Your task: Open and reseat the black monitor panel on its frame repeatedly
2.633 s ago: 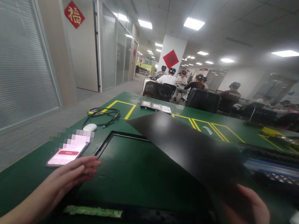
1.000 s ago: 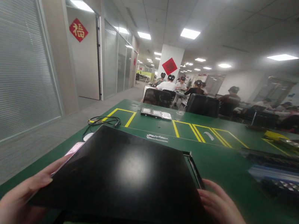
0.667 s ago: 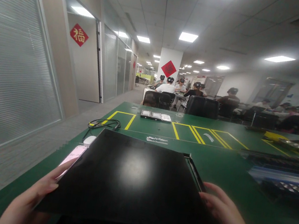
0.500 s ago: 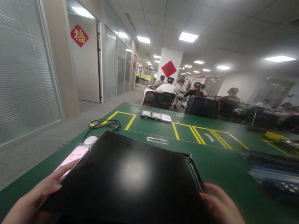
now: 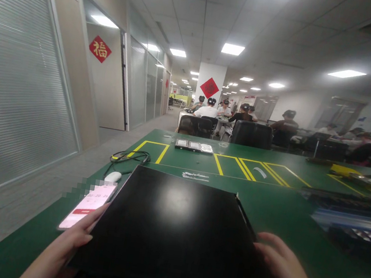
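Observation:
A large flat black panel [image 5: 171, 226] lies over a black frame on the green table [image 5: 283, 211]. My left hand [image 5: 68, 245] grips the panel's near-left edge. My right hand [image 5: 282, 272] holds its near-right edge, fingers curled along the side. A thin strip of the frame [image 5: 246, 214] shows along the panel's right side. A green strip of circuit board peeks out below the panel's near edge.
A phone [image 5: 88, 206] with a pink screen lies just left of the panel, a white mouse [image 5: 113, 176] and a coiled black cable [image 5: 129, 156] beyond it. Small trays [image 5: 194, 146] sit between yellow floor-tape lines. Dark trays [image 5: 352, 217] stack at right. Several people sit at far tables.
The panel, earlier held up at the right by my right hand, has come down flat over the frame. Both hands now hold its near edges, and it has settled lower and slightly rightward.

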The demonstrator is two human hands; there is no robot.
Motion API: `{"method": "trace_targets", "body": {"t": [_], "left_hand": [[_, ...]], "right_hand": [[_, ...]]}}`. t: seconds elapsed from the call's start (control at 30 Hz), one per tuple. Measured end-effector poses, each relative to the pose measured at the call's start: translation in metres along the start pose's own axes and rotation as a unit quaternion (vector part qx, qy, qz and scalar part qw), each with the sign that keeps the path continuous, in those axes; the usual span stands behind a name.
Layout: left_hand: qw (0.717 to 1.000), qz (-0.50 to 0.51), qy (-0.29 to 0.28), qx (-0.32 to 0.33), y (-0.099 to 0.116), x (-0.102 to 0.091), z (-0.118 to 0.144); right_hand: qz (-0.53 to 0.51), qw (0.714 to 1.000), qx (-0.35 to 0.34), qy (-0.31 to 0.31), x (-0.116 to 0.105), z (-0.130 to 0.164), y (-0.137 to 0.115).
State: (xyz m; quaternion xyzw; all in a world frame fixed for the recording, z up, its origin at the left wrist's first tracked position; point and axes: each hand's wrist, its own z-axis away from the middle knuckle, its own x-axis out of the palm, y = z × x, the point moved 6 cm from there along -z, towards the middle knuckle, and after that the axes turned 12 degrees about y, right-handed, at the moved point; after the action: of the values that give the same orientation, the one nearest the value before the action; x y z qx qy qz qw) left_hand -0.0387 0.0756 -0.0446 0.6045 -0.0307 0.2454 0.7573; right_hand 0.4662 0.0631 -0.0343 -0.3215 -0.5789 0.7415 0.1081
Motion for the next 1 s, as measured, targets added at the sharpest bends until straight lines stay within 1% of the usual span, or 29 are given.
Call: {"method": "trace_targets", "body": {"t": [0.1, 0.17, 0.27, 0.37, 0.5, 0.6, 0.77, 0.87, 1.0], "left_hand": [[0.999, 0.002, 0.021, -0.042, -0.003, 0.015, 0.020], [0.999, 0.007, 0.021, -0.037, -0.001, 0.023, 0.026], [1.000, 0.007, 0.021, -0.023, 0.004, 0.028, 0.029], [0.999, 0.005, 0.045, -0.028, 0.006, 0.028, 0.031], [0.996, 0.031, 0.067, -0.041, 0.006, 0.027, 0.032], [0.995, 0.039, 0.074, -0.052, 0.007, 0.028, 0.033], [0.994, 0.024, 0.096, -0.038, 0.013, 0.029, 0.037], [0.994, 0.027, 0.098, -0.040, 0.013, 0.029, 0.037], [0.995, 0.043, 0.086, -0.040, 0.010, 0.028, 0.033]], "right_hand": [[0.008, 1.000, 0.006, 0.003, -0.003, -0.001, 0.001], [0.007, 1.000, 0.012, 0.002, -0.004, -0.003, 0.003], [0.004, 1.000, 0.020, -0.010, -0.002, -0.006, 0.007], [-0.002, 1.000, 0.015, -0.020, 0.000, -0.010, 0.012], [0.004, 1.000, -0.002, -0.010, -0.001, -0.013, 0.012], [0.007, 1.000, 0.003, -0.013, 0.000, -0.011, 0.012], [0.002, 0.999, 0.018, -0.028, 0.004, -0.007, 0.013], [0.016, 1.000, 0.011, -0.021, 0.002, -0.009, 0.014], [0.024, 0.999, -0.007, -0.027, 0.001, -0.013, 0.015]]}}
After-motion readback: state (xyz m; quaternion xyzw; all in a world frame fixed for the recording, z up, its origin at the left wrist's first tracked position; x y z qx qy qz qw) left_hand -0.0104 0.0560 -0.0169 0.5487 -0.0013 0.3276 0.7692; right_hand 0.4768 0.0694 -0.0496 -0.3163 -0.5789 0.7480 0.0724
